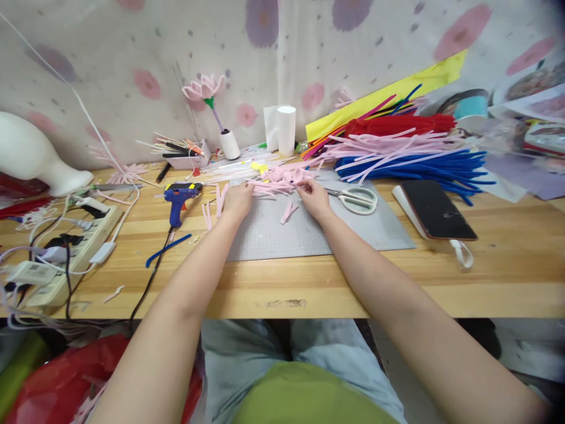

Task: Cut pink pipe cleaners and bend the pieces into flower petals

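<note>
Both my hands reach to the far edge of a grey cutting mat (309, 235) on the wooden table. My left hand (238, 200) is closed on a bunch of bent pink pipe-cleaner pieces (276, 179). My right hand (313, 197) pinches the same pink bunch from the right side, fingers curled. A loose folded pink piece (289, 211) lies on the mat between my hands. More short pink pieces (214, 206) lie left of my left hand.
White-handled scissors (357, 199) lie right of my right hand. A blue glue gun (179, 197) and a power strip (66, 247) sit at the left. Piles of pink, red and blue pipe cleaners (410, 156) and a dark phone (435, 209) lie right. A pink flower (205, 88) stands behind.
</note>
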The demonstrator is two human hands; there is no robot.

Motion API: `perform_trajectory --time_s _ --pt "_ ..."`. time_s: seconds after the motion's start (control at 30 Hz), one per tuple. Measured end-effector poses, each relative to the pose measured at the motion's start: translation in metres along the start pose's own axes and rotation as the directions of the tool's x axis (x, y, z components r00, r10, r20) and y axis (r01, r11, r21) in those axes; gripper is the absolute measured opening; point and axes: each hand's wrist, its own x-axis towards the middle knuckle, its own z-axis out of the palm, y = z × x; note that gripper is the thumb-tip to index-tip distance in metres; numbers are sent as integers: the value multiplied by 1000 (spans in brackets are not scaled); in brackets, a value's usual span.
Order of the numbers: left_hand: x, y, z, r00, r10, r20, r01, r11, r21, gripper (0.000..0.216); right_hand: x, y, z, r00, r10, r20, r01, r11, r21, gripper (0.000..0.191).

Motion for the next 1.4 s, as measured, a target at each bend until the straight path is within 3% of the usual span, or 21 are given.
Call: perform_trajectory --time_s 0.13,0.23,0.33,0.43,0.5,0.57,0.77,0.87,1.0,1.1,1.27,1.33,1.4 --pt "-3 4 -4 994 -43 -103 39 999 -35 33 0 -2 -2 999 -32 -16 31 998 -55 20" --pt "-12 15 -5 969 -87 -230 68 994 -90 31 -7 -11 -4 983 -183 -28 176 969 -171 24" --pt "-23 32 -5 943 -133 -305 87 983 -160 32 -16 -22 -1 923 -374 87 383 878 -287 30" --pt "-33 47 -4 937 -144 -319 66 968 -242 34 -21 -26 8 870 -433 238 491 807 -327 29" --pt "-38 51 -3 949 -111 -296 19 955 -296 34 -20 -24 12 874 -413 255 480 815 -325 19" --pt "-42 48 -3 956 -98 -278 -6 937 -349 34 -17 -21 13 906 -376 195 420 860 -289 16" --pt "-51 23 -2 928 -267 -260 126 882 -455 32 -8 -12 4 982 -187 -31 186 982 -37 20" --pt "-54 22 -4 896 -335 -291 143 838 -526 35 -10 -13 2 978 -207 -15 206 977 -53 20" --pt "-58 29 -15 799 -409 -441 126 831 -541 46 -17 -21 1 943 -329 46 329 903 -276 17" --pt "-58 30 -20 833 -302 -464 27 859 -510 44 -20 -26 0 917 -387 97 393 832 -391 18" --pt "-55 29 -13 924 -190 -331 3 870 -492 37 -21 -29 0 903 -414 111 418 794 -441 20" --pt "-56 29 -13 929 -204 -310 29 873 -488 37 -20 -29 0 898 -427 107 427 789 -442 20" --pt "-58 30 -17 898 -263 -352 68 874 -481 42 -20 -28 0 894 -436 99 431 783 -449 20"
